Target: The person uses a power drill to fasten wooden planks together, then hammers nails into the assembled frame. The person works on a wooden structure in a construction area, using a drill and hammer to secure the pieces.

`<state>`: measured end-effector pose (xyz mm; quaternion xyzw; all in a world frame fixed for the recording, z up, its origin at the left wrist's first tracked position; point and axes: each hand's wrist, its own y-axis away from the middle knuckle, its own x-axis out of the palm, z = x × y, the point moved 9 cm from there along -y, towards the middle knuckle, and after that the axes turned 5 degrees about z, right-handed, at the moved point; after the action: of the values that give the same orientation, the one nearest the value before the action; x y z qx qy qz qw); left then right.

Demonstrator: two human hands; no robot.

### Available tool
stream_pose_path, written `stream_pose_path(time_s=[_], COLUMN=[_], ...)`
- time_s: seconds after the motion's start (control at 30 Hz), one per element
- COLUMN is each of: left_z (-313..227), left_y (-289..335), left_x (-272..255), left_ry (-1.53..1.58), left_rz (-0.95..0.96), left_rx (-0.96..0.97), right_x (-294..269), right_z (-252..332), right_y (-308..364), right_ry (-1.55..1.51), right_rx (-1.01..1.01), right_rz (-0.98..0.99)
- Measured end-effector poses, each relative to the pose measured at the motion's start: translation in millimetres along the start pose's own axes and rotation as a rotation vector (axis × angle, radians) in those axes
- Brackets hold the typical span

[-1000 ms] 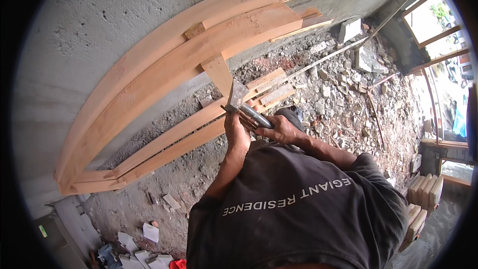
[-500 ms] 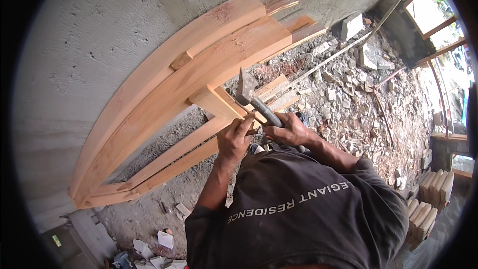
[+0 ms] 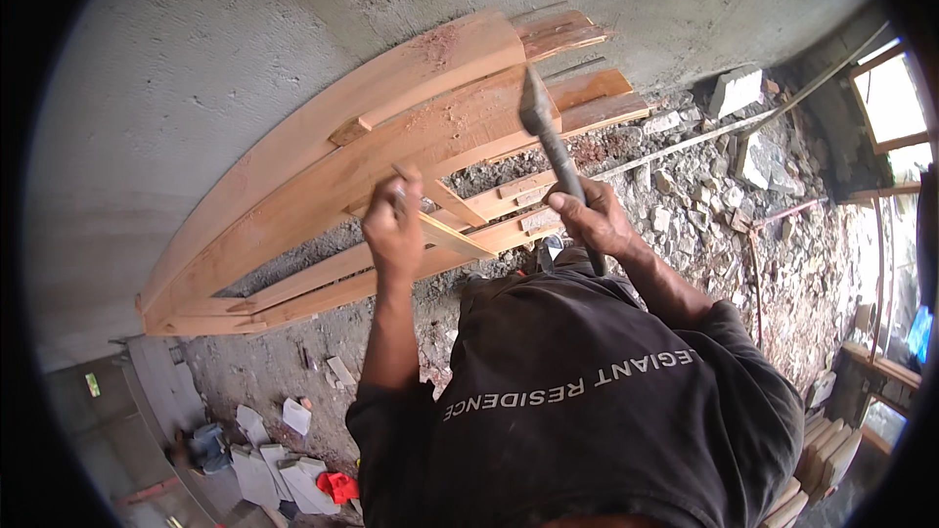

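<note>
My right hand (image 3: 594,223) is wrapped around the dark handle of a hammer (image 3: 556,142), whose head points up and away over the end of the boards. My left hand (image 3: 393,230) is closed and raised above the near part of a wooden frame (image 3: 293,194). A thin, short piece (image 3: 400,173) sticks out from its fingers; blur hides its exact kind. The frame has a wide curved board along the wall side, straight boards on the near side and short crosspieces between. A small wood block (image 3: 349,130) sits on the far curved board.
The frame lies along a rough grey wall (image 3: 235,59). Broken stones and rubble (image 3: 685,205) cover the ground at right, crossed by a long pole (image 3: 675,144). White tile pieces (image 3: 259,474) and a red cloth (image 3: 337,487) lie at lower left. Stacked slabs (image 3: 827,455) stand at lower right.
My hands have moved apart. The left has gone left and up over the frame with the thin piece; the right has raised the hammer to the right. The view has shifted too.
</note>
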<state>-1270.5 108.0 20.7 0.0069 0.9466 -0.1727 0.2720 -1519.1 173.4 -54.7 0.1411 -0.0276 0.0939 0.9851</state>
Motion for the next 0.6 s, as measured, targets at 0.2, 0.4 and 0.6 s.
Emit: stream_pose_path(time_s=[0.2,0.4,0.6], left_z=[4,25,39], left_y=[-82,-114,-124], left_x=[10,57,78], left_ry=[0.345,0.188,0.080], left_rz=[-0.031,0.171,0.280], left_rx=[-0.170,-0.237,-0.201], right_x=[-34,-49,-57], right_z=[-14,-35,-56], right_y=[6,23,26], right_ry=[-0.105,-0.143,-0.129], right_rx=[-0.053,0.007,0.058], right_rz=[-0.112,-0.192,-0.236])
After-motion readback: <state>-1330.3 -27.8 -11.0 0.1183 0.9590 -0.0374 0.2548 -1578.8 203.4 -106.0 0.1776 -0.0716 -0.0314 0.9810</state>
